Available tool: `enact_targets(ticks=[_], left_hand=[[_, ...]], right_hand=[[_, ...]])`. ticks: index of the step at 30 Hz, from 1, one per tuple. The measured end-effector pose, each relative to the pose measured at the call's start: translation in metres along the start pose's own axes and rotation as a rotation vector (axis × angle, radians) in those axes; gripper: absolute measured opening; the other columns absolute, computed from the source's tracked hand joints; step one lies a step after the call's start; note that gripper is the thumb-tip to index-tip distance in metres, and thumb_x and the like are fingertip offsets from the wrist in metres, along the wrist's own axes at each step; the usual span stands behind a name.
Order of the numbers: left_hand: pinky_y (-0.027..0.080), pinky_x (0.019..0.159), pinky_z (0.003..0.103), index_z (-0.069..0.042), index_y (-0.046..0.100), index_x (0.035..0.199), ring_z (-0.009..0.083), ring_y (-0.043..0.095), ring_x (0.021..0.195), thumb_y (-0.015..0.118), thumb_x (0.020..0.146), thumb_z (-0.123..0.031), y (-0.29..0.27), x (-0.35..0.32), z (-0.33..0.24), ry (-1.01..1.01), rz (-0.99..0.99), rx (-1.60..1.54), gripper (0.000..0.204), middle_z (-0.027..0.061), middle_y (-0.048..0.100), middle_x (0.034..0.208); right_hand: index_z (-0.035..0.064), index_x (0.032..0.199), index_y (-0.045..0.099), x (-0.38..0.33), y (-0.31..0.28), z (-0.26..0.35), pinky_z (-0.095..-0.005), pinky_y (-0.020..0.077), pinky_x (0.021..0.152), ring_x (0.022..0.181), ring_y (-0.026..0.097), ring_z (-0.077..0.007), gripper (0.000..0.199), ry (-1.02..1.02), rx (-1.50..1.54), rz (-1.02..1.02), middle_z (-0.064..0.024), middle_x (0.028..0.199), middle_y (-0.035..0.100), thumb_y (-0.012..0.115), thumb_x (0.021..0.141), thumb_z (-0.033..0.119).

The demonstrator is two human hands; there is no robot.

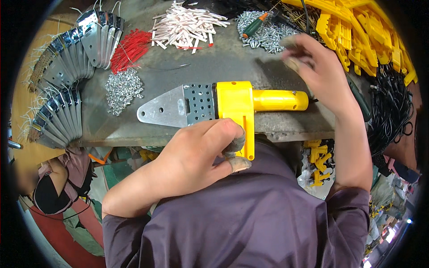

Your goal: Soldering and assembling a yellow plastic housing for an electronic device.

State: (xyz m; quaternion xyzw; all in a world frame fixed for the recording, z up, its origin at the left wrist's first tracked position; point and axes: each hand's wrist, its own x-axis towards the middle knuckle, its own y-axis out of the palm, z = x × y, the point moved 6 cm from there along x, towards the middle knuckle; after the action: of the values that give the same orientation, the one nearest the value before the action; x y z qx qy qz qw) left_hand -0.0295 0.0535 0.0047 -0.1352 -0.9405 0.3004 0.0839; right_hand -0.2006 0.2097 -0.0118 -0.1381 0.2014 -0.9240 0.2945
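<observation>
A pipe welding tool lies across the bench, with a yellow plastic body, a yellow handle pointing right, a perforated metal guard and a tapered grey metal plate pointing left. My left hand grips the lower part of the yellow body at the bench's front edge, its fingers curled against it. My right hand is raised beyond the handle, near a heap of silver screws. Its fingertips are slightly blurred; thumb and forefinger stand apart, nothing visible between them. A green-handled screwdriver rests on the screws.
Metal plate assemblies fan out at the left. Piles of small nuts, red sleeves and white tubes lie farther back. Yellow plastic shells and black cables crowd the right. Another person sits at lower left.
</observation>
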Motion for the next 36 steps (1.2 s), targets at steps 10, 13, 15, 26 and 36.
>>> enact_targets(ticks=[10, 13, 15, 26, 36], left_hand=[[0.049, 0.064, 0.031, 0.0, 0.051, 0.111, 0.0197, 0.057, 0.062, 0.069, 0.08, -0.012, -0.045, 0.083, 0.032, -0.08, -0.191, 0.177, 0.037, 0.0099, 0.06, 0.077], [0.05, 0.066, 0.036, -0.002, 0.051, 0.11, 0.0292, 0.063, 0.07, 0.068, 0.078, -0.009, -0.038, 0.117, 0.051, 0.099, -0.25, 0.321, 0.037, 0.017, 0.062, 0.077], [0.05, 0.067, 0.043, -0.004, 0.05, 0.108, 0.0377, 0.063, 0.079, 0.068, 0.076, -0.007, -0.031, 0.133, 0.055, 0.148, -0.264, 0.505, 0.037, 0.0215, 0.063, 0.08], [0.051, 0.069, 0.049, -0.002, 0.048, 0.106, 0.0409, 0.064, 0.078, 0.061, 0.071, -0.003, -0.025, 0.137, 0.059, 0.111, -0.219, 0.59, 0.037, 0.0229, 0.064, 0.077], [0.05, 0.075, 0.046, -0.005, 0.051, 0.106, 0.0393, 0.063, 0.087, 0.062, 0.073, -0.004, -0.039, 0.139, 0.064, 0.075, -0.187, 0.478, 0.035, 0.0209, 0.065, 0.087]], right_hand=[[0.0029, 0.104, 0.049, 0.026, 0.031, 0.019, -0.0439, 0.0477, 0.076, 0.086, 0.059, -0.0347, 0.027, -0.441, -0.904, 0.191, -0.017, 0.083, 0.06, 0.052, 0.077, -0.002], [0.002, 0.103, 0.049, 0.025, 0.032, 0.02, -0.0431, 0.0479, 0.076, 0.086, 0.06, -0.0335, 0.027, -0.537, -0.927, 0.183, -0.0166, 0.083, 0.06, 0.053, 0.076, -0.001], [0.0016, 0.103, 0.049, 0.025, 0.028, 0.016, -0.0429, 0.0478, 0.076, 0.087, 0.06, -0.0331, 0.029, -0.512, -0.957, 0.201, -0.0164, 0.084, 0.061, 0.054, 0.075, -0.001], [-0.0012, 0.12, 0.054, -0.055, -0.011, 0.038, -0.0271, 0.0491, 0.077, 0.088, 0.063, -0.0153, 0.053, -0.008, -0.051, 0.167, -0.008, 0.098, 0.064, 0.058, 0.069, -0.014], [0.0019, 0.105, 0.057, -0.076, 0.006, 0.044, -0.0369, 0.0489, 0.064, 0.072, 0.059, -0.0305, 0.047, -0.494, -0.429, -0.091, -0.0121, 0.085, 0.062, 0.066, 0.062, -0.013]])
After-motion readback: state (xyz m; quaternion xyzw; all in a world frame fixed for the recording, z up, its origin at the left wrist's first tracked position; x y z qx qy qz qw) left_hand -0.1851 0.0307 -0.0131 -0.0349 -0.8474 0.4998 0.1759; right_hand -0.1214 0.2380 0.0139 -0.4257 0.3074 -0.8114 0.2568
